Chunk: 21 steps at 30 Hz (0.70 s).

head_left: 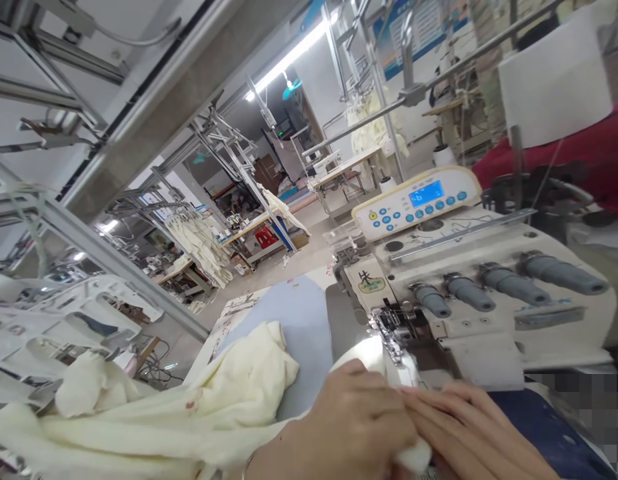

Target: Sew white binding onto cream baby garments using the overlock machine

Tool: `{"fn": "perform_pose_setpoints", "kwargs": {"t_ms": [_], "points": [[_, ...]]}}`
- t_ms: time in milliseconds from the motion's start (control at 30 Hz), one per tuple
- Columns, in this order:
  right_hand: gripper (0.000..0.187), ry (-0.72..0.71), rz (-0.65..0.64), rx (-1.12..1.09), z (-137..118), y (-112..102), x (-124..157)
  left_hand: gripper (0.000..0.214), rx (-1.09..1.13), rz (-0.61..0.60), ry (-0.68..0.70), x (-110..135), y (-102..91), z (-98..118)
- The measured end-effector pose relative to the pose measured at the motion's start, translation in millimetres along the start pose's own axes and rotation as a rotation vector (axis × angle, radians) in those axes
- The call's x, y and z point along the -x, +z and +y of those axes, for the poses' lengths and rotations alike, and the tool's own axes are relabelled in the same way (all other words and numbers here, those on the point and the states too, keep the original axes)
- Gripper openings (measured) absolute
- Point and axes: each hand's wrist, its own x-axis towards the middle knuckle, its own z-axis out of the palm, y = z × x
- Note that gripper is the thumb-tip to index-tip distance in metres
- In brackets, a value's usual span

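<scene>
room: sewing workshop, strip lights overhead, metal frames, more work tables behind.
surface: pale blue table top (301, 313), overlock machine (479, 293) on it to the right.
cream fabric (223, 400): heaped at left, running across the table to the presser foot (393, 327); leading edge lies under both hands.
left hand (349, 420): fingers curled down, pressing and pinching the fabric just before the foot.
right hand (469, 433): fingers flat, nearly straight, laid on the fabric beside the left; grip cannot tell.
tip: keep the edge flat and aligned, fingertips clear of the foot, feed evenly.
</scene>
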Motion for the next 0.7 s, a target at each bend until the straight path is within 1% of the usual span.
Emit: {"fn": "perform_pose_setpoints", "kwargs": {"t_ms": [100,133,167,233,333,400,433,467,500,567,600,633,700], "points": [[0.042,-0.003,-0.014,0.067,-4,-5,-4,0.011,0.127,0.200,-0.134,5,-0.2,-1],[0.042,0.002,-0.006,0.079,-7,-6,-7,0.012,0.171,0.252,-0.163,6,-1.3,-2],[0.041,0.005,0.003,0.088,-10,-8,-11,0.014,0.201,0.276,-0.180,7,-2.4,-3],[0.032,0.054,0.062,0.089,-15,-11,-17,0.017,0.214,0.248,-0.202,10,-3.8,-5],[0.005,0.197,0.108,-0.043,-20,-11,-22,0.021,0.218,0.181,-0.247,12,-3.5,-6],[0.010,0.270,0.100,-0.127,-20,-9,-23,0.023,0.227,0.163,-0.256,13,-2.5,-5],[0.009,0.288,0.083,-0.148,-19,-8,-24,0.024,0.229,0.164,-0.251,13,-2.1,-5],[0.006,0.306,0.064,-0.148,-17,-7,-25,0.025,0.231,0.170,-0.245,14,-1.9,-5],[0.010,0.313,0.034,-0.141,-16,-8,-26,0.026,0.232,0.181,-0.238,14,-1.7,-5],[0.023,0.285,-0.063,-0.134,-13,-11,-29,0.026,0.237,0.203,-0.229,13,-1.4,-6],[0.027,0.252,-0.108,-0.144,-13,-13,-30,0.026,0.238,0.211,-0.225,13,-1.3,-7],[0.028,0.228,-0.128,-0.162,-13,-16,-31,0.026,0.240,0.218,-0.218,12,-1.2,-7],[0.027,0.224,-0.109,-0.198,-13,-20,-32,0.026,0.242,0.230,-0.191,10,-1.3,-9]]}}
